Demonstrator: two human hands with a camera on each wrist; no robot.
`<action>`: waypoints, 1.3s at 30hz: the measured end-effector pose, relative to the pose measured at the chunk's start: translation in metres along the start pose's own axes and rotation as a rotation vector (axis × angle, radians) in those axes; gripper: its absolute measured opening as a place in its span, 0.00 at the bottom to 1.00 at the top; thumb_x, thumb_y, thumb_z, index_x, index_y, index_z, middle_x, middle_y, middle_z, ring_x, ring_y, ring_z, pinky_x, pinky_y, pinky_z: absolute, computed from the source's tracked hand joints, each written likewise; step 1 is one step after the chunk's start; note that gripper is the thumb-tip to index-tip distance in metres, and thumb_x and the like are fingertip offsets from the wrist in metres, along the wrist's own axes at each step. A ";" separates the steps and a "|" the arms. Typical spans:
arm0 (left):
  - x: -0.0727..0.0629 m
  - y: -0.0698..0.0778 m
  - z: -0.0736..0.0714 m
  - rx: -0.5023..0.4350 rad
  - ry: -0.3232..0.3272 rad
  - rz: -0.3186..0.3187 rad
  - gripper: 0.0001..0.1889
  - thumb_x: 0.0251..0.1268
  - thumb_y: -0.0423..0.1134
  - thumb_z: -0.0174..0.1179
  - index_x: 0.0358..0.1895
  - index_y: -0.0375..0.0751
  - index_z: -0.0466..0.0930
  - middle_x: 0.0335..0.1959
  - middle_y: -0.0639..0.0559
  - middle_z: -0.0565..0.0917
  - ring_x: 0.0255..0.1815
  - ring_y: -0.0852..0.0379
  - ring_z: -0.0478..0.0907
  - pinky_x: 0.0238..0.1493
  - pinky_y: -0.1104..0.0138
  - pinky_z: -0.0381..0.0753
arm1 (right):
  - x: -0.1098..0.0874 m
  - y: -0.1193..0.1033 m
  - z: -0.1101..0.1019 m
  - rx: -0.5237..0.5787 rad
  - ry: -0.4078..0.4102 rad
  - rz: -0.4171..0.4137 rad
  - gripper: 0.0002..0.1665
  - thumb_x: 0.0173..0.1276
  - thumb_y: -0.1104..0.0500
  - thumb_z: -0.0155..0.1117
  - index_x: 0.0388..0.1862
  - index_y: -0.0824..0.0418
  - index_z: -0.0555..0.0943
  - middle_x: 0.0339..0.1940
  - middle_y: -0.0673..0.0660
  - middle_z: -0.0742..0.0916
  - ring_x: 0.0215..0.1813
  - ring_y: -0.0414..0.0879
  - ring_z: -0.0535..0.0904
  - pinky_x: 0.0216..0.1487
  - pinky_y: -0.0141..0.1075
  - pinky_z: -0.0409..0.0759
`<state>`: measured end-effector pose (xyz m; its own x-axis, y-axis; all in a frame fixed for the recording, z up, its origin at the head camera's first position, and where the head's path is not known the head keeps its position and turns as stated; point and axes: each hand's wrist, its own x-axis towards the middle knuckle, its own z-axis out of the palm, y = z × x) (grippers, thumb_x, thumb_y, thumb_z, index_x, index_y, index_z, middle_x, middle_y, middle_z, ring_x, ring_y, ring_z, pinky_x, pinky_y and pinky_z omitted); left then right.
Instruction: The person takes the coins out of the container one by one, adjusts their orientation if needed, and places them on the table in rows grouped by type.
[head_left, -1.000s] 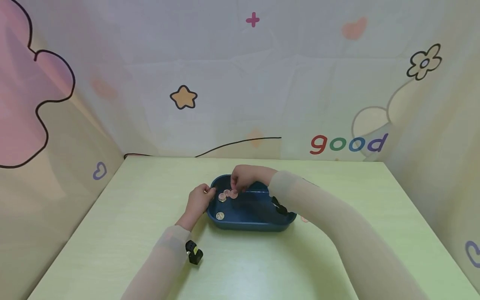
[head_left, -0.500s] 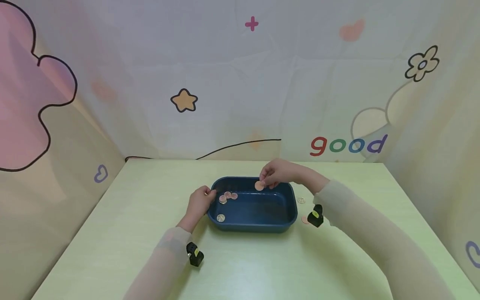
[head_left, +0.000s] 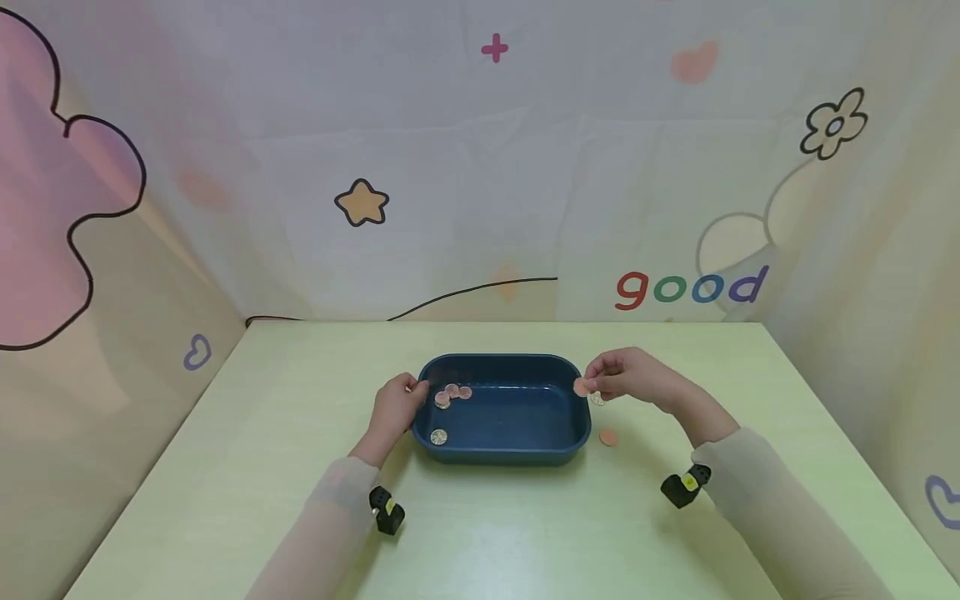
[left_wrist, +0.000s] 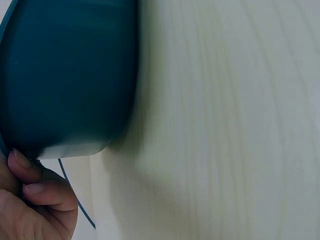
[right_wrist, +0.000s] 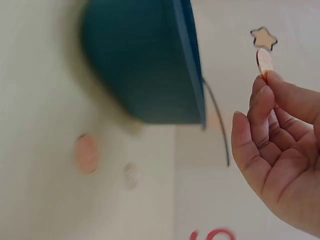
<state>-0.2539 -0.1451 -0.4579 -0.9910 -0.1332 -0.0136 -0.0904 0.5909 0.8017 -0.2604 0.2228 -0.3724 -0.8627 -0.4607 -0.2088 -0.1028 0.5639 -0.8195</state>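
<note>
My left hand (head_left: 396, 408) grips the left end of a dark blue tray (head_left: 517, 457), its thumb over the rim. The left wrist view shows that hand's curled fingers (left_wrist: 50, 195) at the tray's end. Thumb and fingertips of my right hand (head_left: 637, 379) pinch a copper-coloured coin (head_left: 581, 387) beside the tray's right rim; the right wrist view has this coin (right_wrist: 265, 61) tilted nearly edge-on. Inside the tray, several coins (head_left: 466, 392) bunch at the upper left, and a gold-coloured coin (head_left: 438, 437) lies near the lower left corner.
On the pale green table (head_left: 480, 533), right of the tray, lie a copper-coloured coin (head_left: 608, 437) and a pale metallic coin (head_left: 597, 399) partly under the right hand in the head view. A patterned cloth (head_left: 450, 125) hangs behind the table and along both sides.
My right hand has moved from the tray's upper left to its right rim, lifting the copper-coloured coin out of the bunch. The left hand stays on the tray's left end.
</note>
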 end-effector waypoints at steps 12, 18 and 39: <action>0.000 0.002 0.001 -0.001 0.000 -0.006 0.14 0.74 0.41 0.55 0.30 0.36 0.73 0.18 0.55 0.68 0.16 0.61 0.64 0.18 0.72 0.64 | -0.033 0.055 0.002 0.050 0.094 0.121 0.18 0.77 0.57 0.60 0.54 0.71 0.78 0.43 0.55 0.86 0.42 0.48 0.79 0.49 0.34 0.83; -0.001 0.003 0.001 -0.003 0.003 -0.007 0.13 0.75 0.40 0.55 0.31 0.36 0.73 0.18 0.55 0.67 0.16 0.61 0.64 0.18 0.72 0.64 | -0.044 0.074 0.000 0.036 0.122 0.169 0.20 0.76 0.55 0.62 0.52 0.73 0.78 0.41 0.58 0.85 0.39 0.45 0.77 0.44 0.31 0.82; -0.001 0.003 0.001 -0.007 -0.009 -0.026 0.14 0.75 0.41 0.55 0.30 0.37 0.71 0.19 0.54 0.68 0.16 0.62 0.65 0.17 0.74 0.65 | -0.048 0.106 0.000 -0.050 0.164 0.235 0.14 0.74 0.61 0.63 0.46 0.74 0.81 0.28 0.51 0.81 0.32 0.43 0.75 0.34 0.34 0.77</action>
<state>-0.2536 -0.1424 -0.4562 -0.9892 -0.1410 -0.0401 -0.1156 0.5819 0.8050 -0.2301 0.3047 -0.4495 -0.9338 -0.1991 -0.2973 0.0885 0.6766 -0.7310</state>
